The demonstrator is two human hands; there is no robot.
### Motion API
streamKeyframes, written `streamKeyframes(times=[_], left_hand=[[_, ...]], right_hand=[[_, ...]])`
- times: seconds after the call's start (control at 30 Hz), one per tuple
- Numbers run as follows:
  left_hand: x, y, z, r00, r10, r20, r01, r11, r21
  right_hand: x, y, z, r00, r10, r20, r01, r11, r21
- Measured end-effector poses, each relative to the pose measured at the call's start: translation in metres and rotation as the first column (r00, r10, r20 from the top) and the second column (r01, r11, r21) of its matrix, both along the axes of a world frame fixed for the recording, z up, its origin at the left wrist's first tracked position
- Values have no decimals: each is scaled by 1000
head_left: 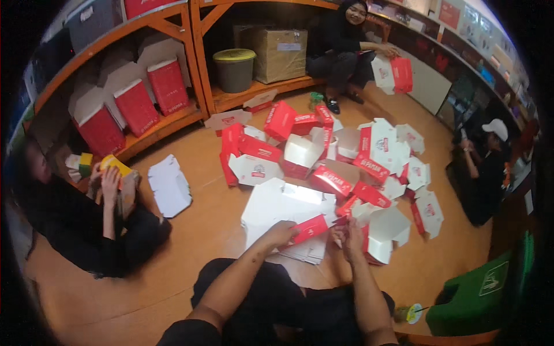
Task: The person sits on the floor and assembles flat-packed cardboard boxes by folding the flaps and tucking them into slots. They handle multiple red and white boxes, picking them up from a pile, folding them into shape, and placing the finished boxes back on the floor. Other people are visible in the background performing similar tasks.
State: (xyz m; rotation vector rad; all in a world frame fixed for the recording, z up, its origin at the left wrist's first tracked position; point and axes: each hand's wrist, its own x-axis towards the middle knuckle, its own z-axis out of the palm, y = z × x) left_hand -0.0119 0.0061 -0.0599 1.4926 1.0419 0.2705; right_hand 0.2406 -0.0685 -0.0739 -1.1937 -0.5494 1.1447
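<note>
Between my hands, above my lap, is a red-and-white cardboard box (pixel 312 228), partly folded. The fingers of my left hand (pixel 281 234) are closed on its left end. My right hand (pixel 348 235) is closed at its right end, pinching a red flap. Just beyond my hands lies a stack of flat white box blanks (pixel 270 203), partly under the box. Close to my right hand stands an open folded box (pixel 388 235) with a white inside. A large heap of folded red-and-white boxes (pixel 333 180) spreads ahead and to the right.
On the left, a seated person (pixel 109 199) handles a yellow box beside another white stack (pixel 169 185). One person (pixel 353 49) sits far ahead with a box; another (pixel 487 155) is at right. Orange shelves (pixel 196 63) line the back. A green bin (pixel 473 297) and cup (pixel 413 313) stand lower right.
</note>
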Motion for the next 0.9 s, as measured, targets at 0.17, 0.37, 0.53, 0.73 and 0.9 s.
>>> streamKeyframes(times=[0.17,0.37,0.53,0.73,0.9], left_hand=[[-3,0,-3,989,-131,64,133,991,-31],[14,-1,-25,999,-32,32,33,999,-14],[9,6,-47,998,-58,-11,58,943,329],[28,-17,11,998,51,20,-52,999,9],[24,-4,-10,996,92,19,-86,804,589]], right_hand=[[7,2,-5,739,209,640,-330,941,73],[-21,-7,32,419,23,908,-153,987,45],[-25,-6,0,373,5,928,-372,917,144],[-27,-13,1,477,12,879,-183,979,86],[-33,1,-42,505,188,842,-392,920,29]])
